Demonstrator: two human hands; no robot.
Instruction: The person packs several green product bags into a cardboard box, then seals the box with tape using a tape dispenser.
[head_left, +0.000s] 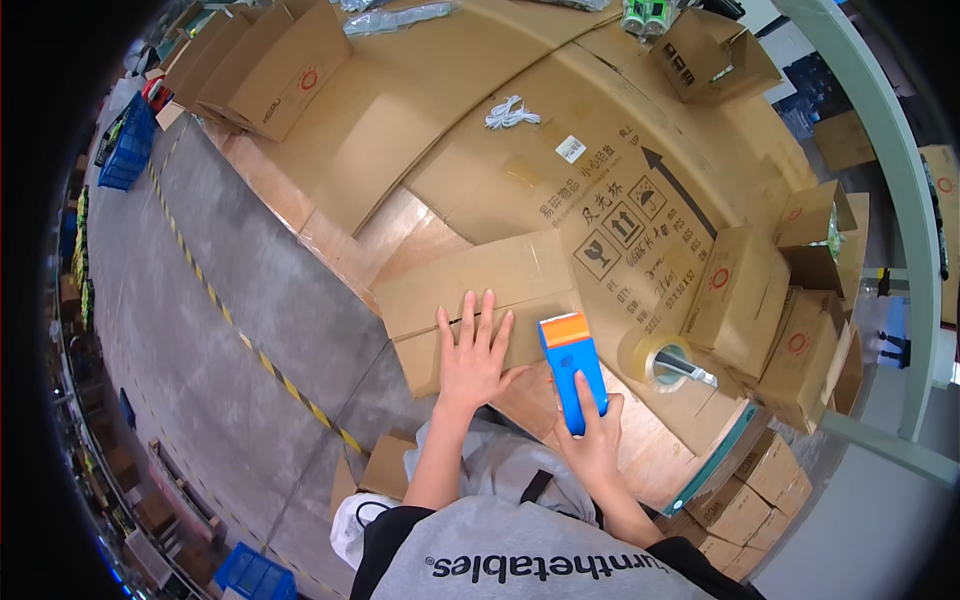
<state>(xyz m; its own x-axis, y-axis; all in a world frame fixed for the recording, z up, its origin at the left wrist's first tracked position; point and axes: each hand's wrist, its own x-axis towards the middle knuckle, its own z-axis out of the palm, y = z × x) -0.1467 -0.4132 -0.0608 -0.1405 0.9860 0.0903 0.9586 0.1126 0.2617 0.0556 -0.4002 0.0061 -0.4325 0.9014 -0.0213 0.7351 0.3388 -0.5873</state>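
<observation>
My left hand [474,362] lies flat on a closed cardboard box [520,275], its fingers spread over the seam between the top flaps. The box sits near the table edge in front of me, slightly turned. Just right of it, my right hand [592,430] is closed around a blue handheld tool [574,372] with an orange head [564,328]. The head points away from me, close to the box's right edge. I cannot make out the tool's exact kind. Part of the box's near side is hidden by my left hand.
To the right lie a clear tape roll [655,362] and a utility knife [690,369]. Several cardboard boxes [735,290] stand at the right edge, with an open box [712,60] farther back. A white cable bundle [512,113] lies on the cardboard-covered table [450,190]. A green-grey post [925,200] rises at right.
</observation>
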